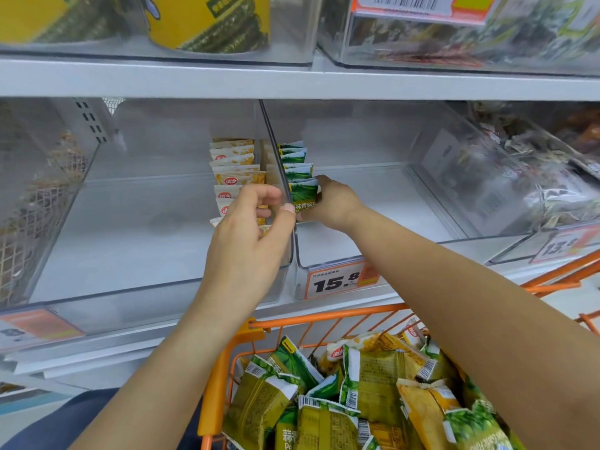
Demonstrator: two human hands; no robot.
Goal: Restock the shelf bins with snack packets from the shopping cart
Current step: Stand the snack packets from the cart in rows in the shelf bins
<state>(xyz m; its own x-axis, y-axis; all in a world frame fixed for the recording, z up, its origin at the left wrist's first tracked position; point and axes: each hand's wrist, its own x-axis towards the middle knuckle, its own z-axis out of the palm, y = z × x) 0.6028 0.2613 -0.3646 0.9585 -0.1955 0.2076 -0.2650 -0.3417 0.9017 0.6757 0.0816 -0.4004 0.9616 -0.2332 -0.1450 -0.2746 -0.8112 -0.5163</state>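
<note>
At six o'clock, an orange shopping cart holds a loose heap of snack packets. They look light, soft and crinkly, best pinched by a sealed edge. Toward twelve o'clock, the left hand hovers at a clear bin, fingers curled, apparently empty. Just beyond, the right hand pinches a green packet, upright in the neighbouring bin.

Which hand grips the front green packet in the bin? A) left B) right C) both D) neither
B: the right hand grips the front green packet in the right bin; the left hand is on the other side of the clear divider.
</note>
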